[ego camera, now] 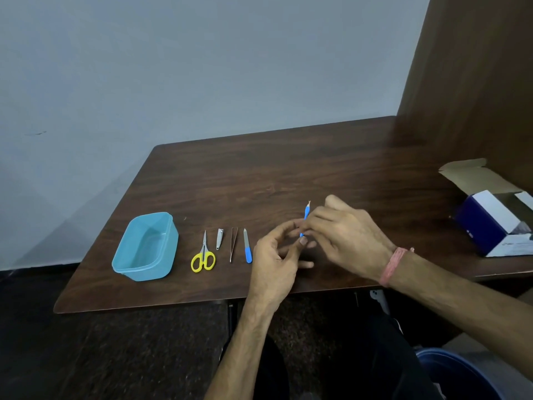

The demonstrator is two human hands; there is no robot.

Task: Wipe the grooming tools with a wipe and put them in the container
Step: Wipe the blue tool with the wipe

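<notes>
Blue-handled cuticle tool (306, 215) stands nearly upright, pinched by the right hand (346, 238); the left hand (274, 255) curls its fingers at its lower end. Left along the table's (259, 174) near edge lie nail file (247, 246), tweezers (233, 244), nail clipper (219, 239), yellow scissors (203, 255), then the blue container (145, 246); bare wood stretches beyond.

Tabletop (259, 174): dark brown, wood-grain pattern. Container (144, 246): translucent light blue. Scissors (203, 254): yellow handles, silver blades. Nail clipper (219, 239): silver. Tweezers (233, 244): dark reddish metal. Nail file (247, 246): grey blade, blue handle. Thin tool (305, 214) between hands: blue handle, pale tip. Wrist thread (392, 265): pink-red. Box (496, 223): navy and white, brown cardboard flap. Wall (202, 67): pale grey-blue. Floor (129, 356): dark, speckled.
</notes>
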